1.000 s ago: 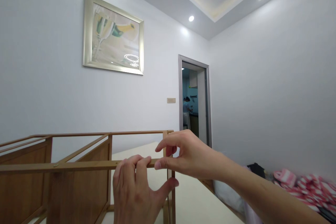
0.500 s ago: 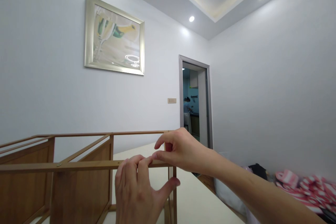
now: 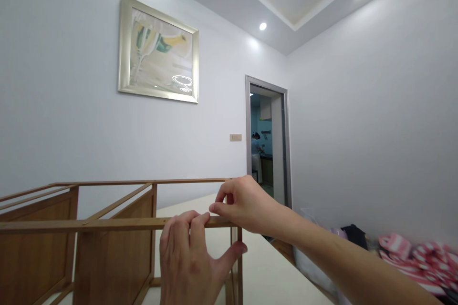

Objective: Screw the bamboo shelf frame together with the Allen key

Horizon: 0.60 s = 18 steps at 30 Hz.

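Note:
A brown wooden rack (image 3: 121, 224) with panelled shelves lies on its side across the lower left. My left hand (image 3: 193, 257) has its fingers hooked over the rack's near rail, close to the right end, while its thumb sticks out to the right. Just above that rail end is my right hand (image 3: 246, 202), thumb and index finger drawn together in a pinch beside the left fingertips. Whatever may be between those fingers is too small or hidden to see. A small round metal fitting (image 3: 85, 223) shows on the rail further left.
Under the rack is a pale tabletop (image 3: 272, 271). Pink-and-white striped cloth (image 3: 418, 257) and a black item (image 3: 354, 236) are heaped at the lower right. Beyond a doorway (image 3: 266, 138), a person (image 3: 256, 152) stands at a counter. A framed picture (image 3: 159, 50) hangs on the wall.
My right thumb has risen off the rail's side and closed toward the index finger. My left hand keeps its place on the rail. The view has shifted slightly.

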Motion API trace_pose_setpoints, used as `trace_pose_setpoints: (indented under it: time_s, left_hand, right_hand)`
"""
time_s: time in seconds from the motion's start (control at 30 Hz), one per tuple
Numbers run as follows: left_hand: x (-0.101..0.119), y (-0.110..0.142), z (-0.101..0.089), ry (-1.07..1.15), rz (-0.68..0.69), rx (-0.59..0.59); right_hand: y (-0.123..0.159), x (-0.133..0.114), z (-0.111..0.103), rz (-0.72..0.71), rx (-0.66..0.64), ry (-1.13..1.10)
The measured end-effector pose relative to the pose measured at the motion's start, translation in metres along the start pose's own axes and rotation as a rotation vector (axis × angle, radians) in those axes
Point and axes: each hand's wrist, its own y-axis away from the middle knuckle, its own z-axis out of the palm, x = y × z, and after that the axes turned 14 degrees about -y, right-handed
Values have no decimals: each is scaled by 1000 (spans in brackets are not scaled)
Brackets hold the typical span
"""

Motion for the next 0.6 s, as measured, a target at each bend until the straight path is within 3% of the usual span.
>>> trace_pose_setpoints:
  time_s: [0.17, 0.6]
  left_hand:
    - [-1, 1, 0, 2, -6, -4]
    - [4, -2, -7, 2, -23, -73]
  right_hand:
    - [4, -2, -2, -22, -45, -8]
    - [6, -1, 4, -34, -18, 58]
